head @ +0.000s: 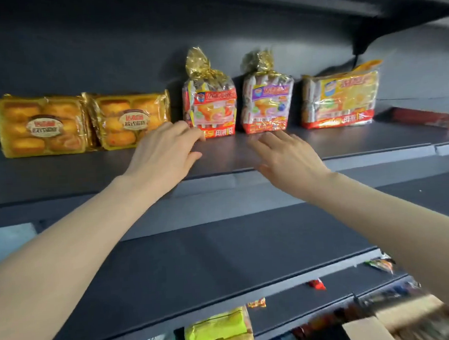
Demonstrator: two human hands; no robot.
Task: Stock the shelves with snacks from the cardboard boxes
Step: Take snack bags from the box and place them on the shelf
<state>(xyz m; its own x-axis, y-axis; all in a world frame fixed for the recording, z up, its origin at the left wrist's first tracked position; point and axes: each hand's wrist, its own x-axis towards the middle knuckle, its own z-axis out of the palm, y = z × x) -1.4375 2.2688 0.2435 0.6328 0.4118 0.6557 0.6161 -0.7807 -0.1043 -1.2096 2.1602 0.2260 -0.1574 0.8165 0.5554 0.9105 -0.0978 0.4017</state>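
Grey metal upper shelf (85,174), with a row of snacks standing along its far side. At the left, left cake tray (41,124) and right cake tray (131,119), both yellow and wrapped in clear film, side by side and touching. Next to the right, red bag (210,101) with a gold tied top, upright. Then purple bag (266,98) of the same kind, also upright, with a narrow gap between the two. Further right, yellow bag (342,98), wider. At the far right end, flat red box (427,118) lying on the shelf, blurred.

Left hand (163,152) stretched over the shelf edge, fingers relaxed and a little apart, tips at the near left corner of the red bag; holds nothing. Right hand (286,160) also over the shelf, fingers straight and spread, tips just near of the purple bag's bottom edge; contact not possible to tell, nothing gripped.

Below, bare middle shelf (198,264). Lower still, green packet (218,329) among other blurred snacks, and at the near right a corner of a cardboard box (367,329).
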